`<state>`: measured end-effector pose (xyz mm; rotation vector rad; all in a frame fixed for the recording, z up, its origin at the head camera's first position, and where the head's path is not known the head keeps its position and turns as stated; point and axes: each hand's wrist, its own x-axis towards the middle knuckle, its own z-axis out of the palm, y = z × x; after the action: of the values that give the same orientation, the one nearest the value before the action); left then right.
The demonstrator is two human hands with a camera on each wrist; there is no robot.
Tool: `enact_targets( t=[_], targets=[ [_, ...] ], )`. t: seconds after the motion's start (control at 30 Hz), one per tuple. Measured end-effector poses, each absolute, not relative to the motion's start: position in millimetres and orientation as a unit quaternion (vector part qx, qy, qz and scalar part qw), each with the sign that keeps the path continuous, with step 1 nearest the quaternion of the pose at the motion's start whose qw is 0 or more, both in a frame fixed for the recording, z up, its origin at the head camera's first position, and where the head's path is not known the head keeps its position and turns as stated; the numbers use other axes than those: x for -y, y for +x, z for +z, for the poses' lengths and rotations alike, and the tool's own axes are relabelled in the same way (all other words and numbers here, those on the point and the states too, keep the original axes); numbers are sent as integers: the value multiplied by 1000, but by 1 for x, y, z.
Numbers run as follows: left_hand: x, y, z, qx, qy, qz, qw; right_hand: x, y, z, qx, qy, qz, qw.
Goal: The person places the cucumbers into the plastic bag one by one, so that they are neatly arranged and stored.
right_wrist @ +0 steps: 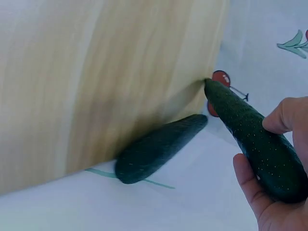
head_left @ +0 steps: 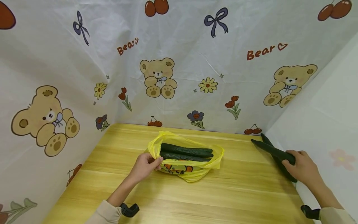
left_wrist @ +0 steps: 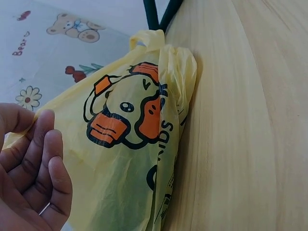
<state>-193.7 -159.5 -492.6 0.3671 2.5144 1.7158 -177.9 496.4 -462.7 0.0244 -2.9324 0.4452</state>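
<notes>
A yellow plastic bag with a cartoon duck print lies on the table, its mouth spread. Inside it, cucumbers lie side by side. My left hand pinches the bag's rim at its left end; the left wrist view shows thumb and index finger at the film's edge. At the table's right side my right hand grips one cucumber near its thick end, the thin end pointing away and left. Another cucumber lies below it along the right edge of the table.
The wood-grain table is bordered at the back and sides by white cloth printed with bears, flowers and cherries. On the right the cloth wall stands close to my right hand. Dark wrist straps sit at both cuffs.
</notes>
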Motion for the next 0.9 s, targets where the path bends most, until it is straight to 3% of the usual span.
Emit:
enact_targets(
  t=[0.37, 0.7, 0.9],
  targets=[
    [160, -192, -492, -821, 124, 556, 33, -470, -181, -441, 980, 80, 144, 110],
    [159, -193, -492, -816, 122, 564, 35, -440, -179, -418, 965, 162, 126, 165],
    [159, -193, -492, -816, 119, 564, 40, -418, -176, -405, 957, 203, 130, 163]
  ],
)
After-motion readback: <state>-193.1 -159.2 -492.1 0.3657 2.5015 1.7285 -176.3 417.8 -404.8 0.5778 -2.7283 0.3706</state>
